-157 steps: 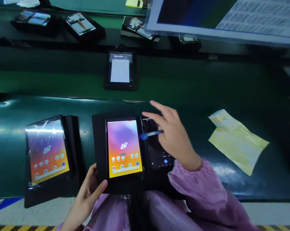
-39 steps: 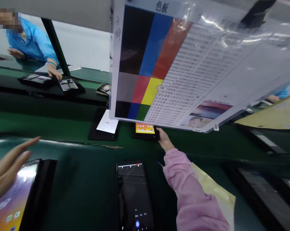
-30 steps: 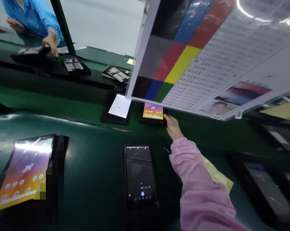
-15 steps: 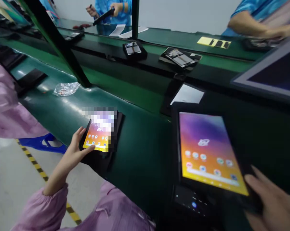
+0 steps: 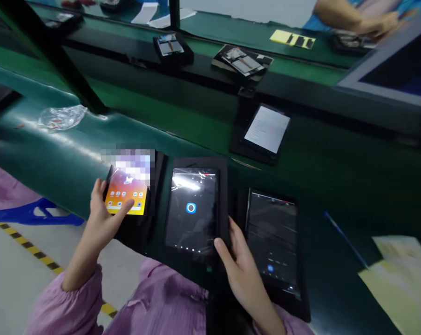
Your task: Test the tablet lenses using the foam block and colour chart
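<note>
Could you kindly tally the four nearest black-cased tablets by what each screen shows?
Black-cased tablet, colourful home screen: 1
Black-cased tablet, dark screen with blue ring: 1
Black-cased tablet, dark screen with small blue dot: 1
Black-cased tablet, white page: 1
Total: 4

Three tablets in black cases lie side by side, lower middle of the frame.

The middle tablet [image 5: 193, 209] shows a blue ring on a dark screen, its edge gripped by the right hand [image 5: 236, 265]. The left tablet [image 5: 126, 195], in the left hand [image 5: 102, 223], shows orange home-screen icons, its top pixelated. The right tablet [image 5: 271, 237] is dim.
</note>
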Tool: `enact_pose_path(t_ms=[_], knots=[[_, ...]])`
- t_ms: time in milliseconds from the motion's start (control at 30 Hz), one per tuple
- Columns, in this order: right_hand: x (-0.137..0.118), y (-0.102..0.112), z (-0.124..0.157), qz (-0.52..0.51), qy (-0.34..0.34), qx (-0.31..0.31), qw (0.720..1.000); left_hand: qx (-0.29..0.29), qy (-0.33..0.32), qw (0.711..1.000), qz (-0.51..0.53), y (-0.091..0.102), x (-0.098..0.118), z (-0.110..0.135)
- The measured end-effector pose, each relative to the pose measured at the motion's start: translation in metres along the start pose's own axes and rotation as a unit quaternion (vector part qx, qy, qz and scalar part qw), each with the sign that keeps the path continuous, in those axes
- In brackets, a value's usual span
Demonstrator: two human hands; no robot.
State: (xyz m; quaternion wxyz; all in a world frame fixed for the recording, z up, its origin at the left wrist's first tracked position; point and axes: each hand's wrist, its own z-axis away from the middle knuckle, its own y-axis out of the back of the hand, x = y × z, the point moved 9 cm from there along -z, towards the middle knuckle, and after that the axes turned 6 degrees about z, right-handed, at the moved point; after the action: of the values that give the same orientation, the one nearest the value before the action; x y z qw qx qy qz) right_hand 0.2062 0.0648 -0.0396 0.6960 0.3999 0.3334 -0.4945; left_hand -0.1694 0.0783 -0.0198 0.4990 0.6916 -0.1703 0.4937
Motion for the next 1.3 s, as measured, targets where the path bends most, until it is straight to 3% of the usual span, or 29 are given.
enact_pose_path(t_ms=[100, 200, 300, 433, 533, 700, 800, 933, 1100, 1300], knots=[[0.002, 0.002, 0.02, 0.097, 0.0, -0.051, 0.994, -0.007, -0.037, 0.999, 0.038, -0.003, 0.023, 0.015], [-0.011, 0.025, 0.043, 0.192, 0.044, -0.076, 0.977, -0.069, -0.068, 0.989, 0.113, -0.022, 0.06, 0.039], [-0.017, 0.076, 0.054, 0.244, 0.055, 0.002, 0.968, -0.216, -0.031, 0.958, 0.186, -0.063, 0.092, 0.075], [-0.001, 0.153, 0.057, 0.305, -0.017, 0.188, 0.933, -0.484, 0.05, 0.856, 0.172, -0.133, 0.121, 0.14], [0.014, 0.174, 0.055, 0.32, -0.066, 0.227, 0.917, -0.603, 0.045, 0.792, 0.081, -0.168, 0.132, 0.171], [0.024, 0.164, 0.044, 0.313, -0.071, 0.2, 0.926, -0.648, -0.006, 0.761, 0.02, -0.198, 0.153, 0.183], [0.024, 0.159, 0.04, 0.321, -0.053, 0.204, 0.923, -0.667, -0.015, 0.745, 0.016, -0.207, 0.161, 0.191], [0.026, 0.166, 0.035, 0.306, -0.049, 0.229, 0.923, -0.667, -0.016, 0.745, 0.019, -0.212, 0.165, 0.196], [0.038, 0.182, 0.033, 0.159, -0.098, 0.263, 0.946, -0.683, -0.027, 0.73, -0.011, -0.219, 0.163, 0.199], [0.056, 0.174, 0.033, 0.04, -0.147, 0.273, 0.95, -0.683, -0.037, 0.73, 0.006, -0.218, 0.161, 0.198]])
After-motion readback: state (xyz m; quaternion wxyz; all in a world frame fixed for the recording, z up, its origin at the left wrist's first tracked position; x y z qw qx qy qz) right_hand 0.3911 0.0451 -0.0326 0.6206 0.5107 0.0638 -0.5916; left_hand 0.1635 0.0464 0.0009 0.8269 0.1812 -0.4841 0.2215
